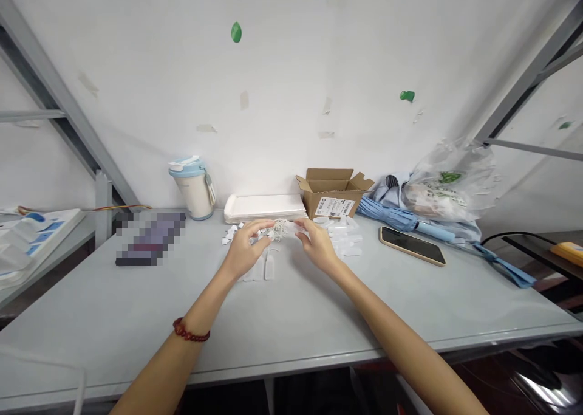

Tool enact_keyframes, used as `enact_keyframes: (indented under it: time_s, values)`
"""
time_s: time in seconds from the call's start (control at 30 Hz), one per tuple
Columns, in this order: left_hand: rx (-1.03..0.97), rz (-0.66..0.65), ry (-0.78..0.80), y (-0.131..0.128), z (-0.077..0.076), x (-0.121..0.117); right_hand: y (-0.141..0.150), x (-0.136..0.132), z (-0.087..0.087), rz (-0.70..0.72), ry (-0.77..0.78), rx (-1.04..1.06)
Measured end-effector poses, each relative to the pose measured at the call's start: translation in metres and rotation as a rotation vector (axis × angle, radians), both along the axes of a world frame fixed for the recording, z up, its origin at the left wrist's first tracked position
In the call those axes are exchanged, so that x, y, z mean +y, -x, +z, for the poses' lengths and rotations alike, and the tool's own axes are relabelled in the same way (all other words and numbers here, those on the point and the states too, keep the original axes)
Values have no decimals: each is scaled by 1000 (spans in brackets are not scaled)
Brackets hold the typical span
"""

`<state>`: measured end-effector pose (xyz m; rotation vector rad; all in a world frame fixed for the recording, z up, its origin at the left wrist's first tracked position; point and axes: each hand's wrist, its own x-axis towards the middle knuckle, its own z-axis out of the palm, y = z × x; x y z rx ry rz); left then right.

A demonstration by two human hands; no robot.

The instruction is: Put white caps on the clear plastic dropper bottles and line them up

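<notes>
My left hand (pixel 246 249) reaches to a tangle of thin white cords (pixel 283 229), its thumb and index finger apart at the near side of it. Across from it, my right hand (pixel 317 245) pinches a small translucent plastic piece (pixel 291 226), whose outline is hard to make out. Small white tabs (pixel 228 236) lie scattered left of the cords. Below the hands, several clear plastic sleeves (pixel 269 265) lie in a row, one with a cord loop at its top. More clear plastic sleeves (pixel 347 237) are piled to the right of my right hand.
Along the wall stand a cream and blue tumbler (pixel 195 190), a stack of white trays (pixel 266 207) and an open cardboard box (pixel 334 199). To the right lie a phone (pixel 411 245), a folded blue umbrella (pixel 387 213) and a plastic bag (pixel 449 190). A blurred-out dark object (pixel 152 239) lies left.
</notes>
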<state>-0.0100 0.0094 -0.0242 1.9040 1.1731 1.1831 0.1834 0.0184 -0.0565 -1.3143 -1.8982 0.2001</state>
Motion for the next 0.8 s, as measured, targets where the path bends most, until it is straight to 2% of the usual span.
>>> enact_keyframes:
  time_s: [0.37,0.6,0.8]
  values:
    - [28,-6,6,-1,-1,-1,2,-2,1,24,-3,0]
    - [32,-2,-14,-2,-3,-1,5,-7,1,141,-33,-48]
    - [49,30,19,-4,-2,-2,10,-12,0,184,-24,-49]
